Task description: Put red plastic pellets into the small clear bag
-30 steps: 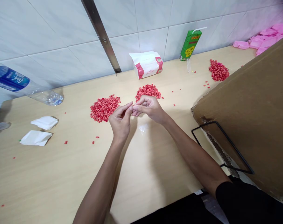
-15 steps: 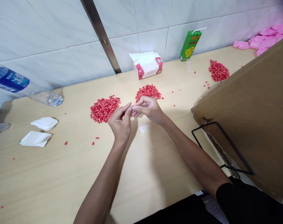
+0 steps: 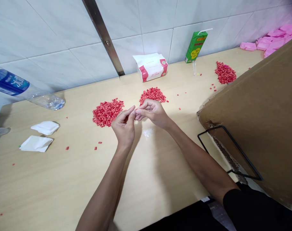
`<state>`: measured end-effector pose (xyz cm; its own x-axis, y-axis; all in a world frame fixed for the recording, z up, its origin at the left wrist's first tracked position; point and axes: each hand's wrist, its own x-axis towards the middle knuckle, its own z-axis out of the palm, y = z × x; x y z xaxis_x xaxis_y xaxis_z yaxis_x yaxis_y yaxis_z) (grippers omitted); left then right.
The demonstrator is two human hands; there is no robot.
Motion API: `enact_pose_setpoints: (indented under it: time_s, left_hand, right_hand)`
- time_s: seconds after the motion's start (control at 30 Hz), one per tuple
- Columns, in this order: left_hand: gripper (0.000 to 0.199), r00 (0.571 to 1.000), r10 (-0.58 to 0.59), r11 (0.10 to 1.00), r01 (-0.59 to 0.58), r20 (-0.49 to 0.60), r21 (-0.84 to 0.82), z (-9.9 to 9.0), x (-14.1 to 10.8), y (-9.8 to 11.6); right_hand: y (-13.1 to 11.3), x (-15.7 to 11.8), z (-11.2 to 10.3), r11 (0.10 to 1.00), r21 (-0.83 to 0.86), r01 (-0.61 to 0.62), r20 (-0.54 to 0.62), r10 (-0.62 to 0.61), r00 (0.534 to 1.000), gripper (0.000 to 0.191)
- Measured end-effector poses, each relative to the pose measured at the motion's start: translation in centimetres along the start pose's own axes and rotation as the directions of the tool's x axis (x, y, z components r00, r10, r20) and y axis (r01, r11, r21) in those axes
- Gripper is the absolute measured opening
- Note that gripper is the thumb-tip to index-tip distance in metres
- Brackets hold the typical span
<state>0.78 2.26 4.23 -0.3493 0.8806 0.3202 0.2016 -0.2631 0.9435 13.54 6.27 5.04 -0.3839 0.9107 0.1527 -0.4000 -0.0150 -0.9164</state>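
Observation:
My left hand [image 3: 124, 130] and my right hand [image 3: 155, 113] meet at the fingertips above the table [image 3: 141, 179]. Both are closed in a pinch, thumbs against fingers, with a speck of red showing where they touch. It looks like one of the small red plastic pieces, mostly hidden by the fingers. Beside my left hand lies a heap of red plastic pieces [image 3: 106, 113]. Behind my right hand is a second red heap [image 3: 152, 93], partly covered by the fingers.
A tissue pack [image 3: 152, 68] and a green drink carton [image 3: 196, 47] stand by the wall. A third red heap [image 3: 225, 73] and pink pieces [image 3: 272, 40] lie far right, beside a large cardboard box [image 3: 254, 109]. Left are a plastic bottle [image 3: 23, 85] and folded tissues [image 3: 37, 143].

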Motion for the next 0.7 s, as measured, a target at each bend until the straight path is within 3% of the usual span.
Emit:
enact_pose_setpoints:
  time_s: [0.7]
  left_hand:
    - [0.021, 0.998, 0.047, 0.999, -0.047, 0.028, 0.022, -0.09, 0.12, 0.12]
  right_hand:
    - [0.23, 0.09, 0.09, 0.999, 0.017, 0.038, -0.02, -0.038, 0.999, 0.039]
